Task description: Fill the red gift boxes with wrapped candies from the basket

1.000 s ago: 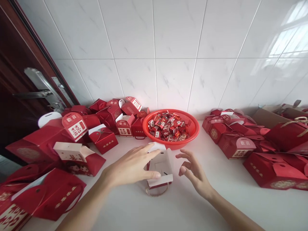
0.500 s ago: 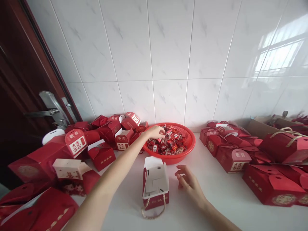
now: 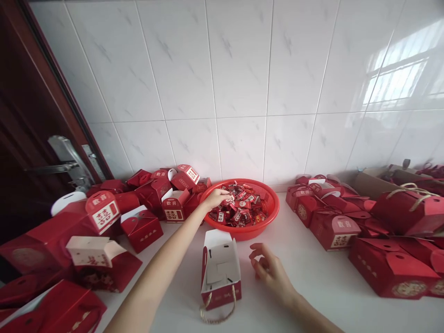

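The left hand is over the left part of a round red plastic basket with many small holes. Its fingers are close together and touch the small wrapped sweets in red and white paper; whether they already grasp one, I cannot tell. The sweets make a loose heap inside the basket.

In front of the basket, on the white worktop, stands an open red cardboard box with white inside. Its white flap at the far end is raised, and a twisted beige rope handle hangs from the near end and lies on the worktop. The right hand is released, with the fingers loosely curled, just beside the right side of this box and apart from it.

At the left are many red cardboard gift boxes, some with white labels. At the right is another group of red boxes, and behind it a brown cardboard carton. Behind all is a white tiled wall, and at far left a dark red door with metal handle.
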